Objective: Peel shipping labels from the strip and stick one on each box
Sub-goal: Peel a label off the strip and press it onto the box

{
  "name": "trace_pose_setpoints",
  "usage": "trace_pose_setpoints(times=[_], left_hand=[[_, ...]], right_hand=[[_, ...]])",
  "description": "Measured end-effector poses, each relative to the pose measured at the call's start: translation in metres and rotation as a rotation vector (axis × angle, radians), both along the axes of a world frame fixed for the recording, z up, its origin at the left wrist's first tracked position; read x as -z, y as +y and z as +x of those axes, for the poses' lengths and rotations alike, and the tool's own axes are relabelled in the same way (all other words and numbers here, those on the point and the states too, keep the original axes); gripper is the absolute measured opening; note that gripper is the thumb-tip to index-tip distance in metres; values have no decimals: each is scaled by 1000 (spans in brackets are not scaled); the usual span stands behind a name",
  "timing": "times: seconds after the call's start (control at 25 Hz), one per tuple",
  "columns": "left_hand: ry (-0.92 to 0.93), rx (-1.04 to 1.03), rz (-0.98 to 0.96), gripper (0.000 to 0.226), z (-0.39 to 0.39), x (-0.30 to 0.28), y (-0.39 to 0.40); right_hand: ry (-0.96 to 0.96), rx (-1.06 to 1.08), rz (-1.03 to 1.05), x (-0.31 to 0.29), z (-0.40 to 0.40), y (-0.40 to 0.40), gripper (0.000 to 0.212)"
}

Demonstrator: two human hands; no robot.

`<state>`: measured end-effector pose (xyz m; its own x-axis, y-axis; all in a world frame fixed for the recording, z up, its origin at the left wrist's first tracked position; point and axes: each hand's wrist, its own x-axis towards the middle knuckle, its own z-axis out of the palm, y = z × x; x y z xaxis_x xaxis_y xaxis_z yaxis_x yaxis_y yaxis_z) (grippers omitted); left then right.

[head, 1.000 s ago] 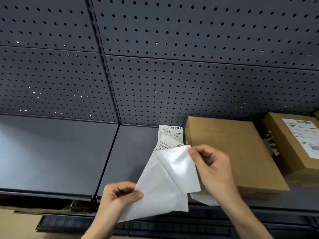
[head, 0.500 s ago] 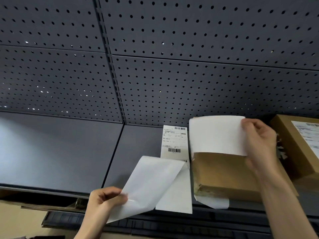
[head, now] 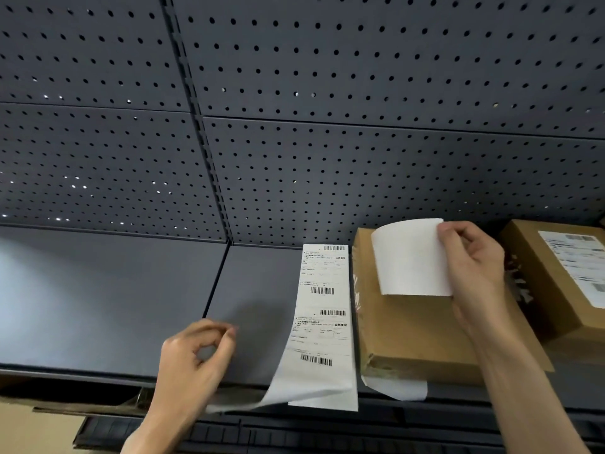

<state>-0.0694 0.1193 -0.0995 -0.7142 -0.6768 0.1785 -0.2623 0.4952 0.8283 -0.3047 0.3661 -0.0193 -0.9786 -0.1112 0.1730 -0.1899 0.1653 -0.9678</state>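
Overhead, a dark pegboard [head: 360, 158] backs a grey shelf [head: 98, 306]. On the shelf, right of centre, a plain box [head: 419, 329] lies flat; a second box [head: 556, 283], already carrying a printed label, sits just beside it at the far right with shredded filler between them. A label strip [head: 322, 326] lies along the plain box's left side, long axis running from the pegboard toward the viewer, printed face up with barcodes showing; its near end overhangs the shelf edge, and blank backing curls away to the left beneath it. A white scrap [head: 396, 389] pokes out below the plain box's front edge. The right hand [head: 471, 273] pinches the right edge of a peeled label [head: 411, 257], blank side toward the camera, above the plain box's top. The left hand [head: 196, 355] hovers left of the strip, blurred, fingers loosely curled, holding nothing.
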Motion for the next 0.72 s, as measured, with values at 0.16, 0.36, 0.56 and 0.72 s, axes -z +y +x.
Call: trace_pose_setpoints(times=[0.16,0.36,0.56,0.72], left_hand=[[102,249,93,30,-51,-36,26],[130,438,814,32,-123,-70,70],[217,383,1024,36,-135,-64,79],[212,299,917,22,-134,-54,89]], right_hand=[[303,-68,131,-16,14,-3,11],[932,-162,435,-15,41,-9,9],[1284,-262,790,17,62,-6,26],[987,-428,804,29,69,18,43]])
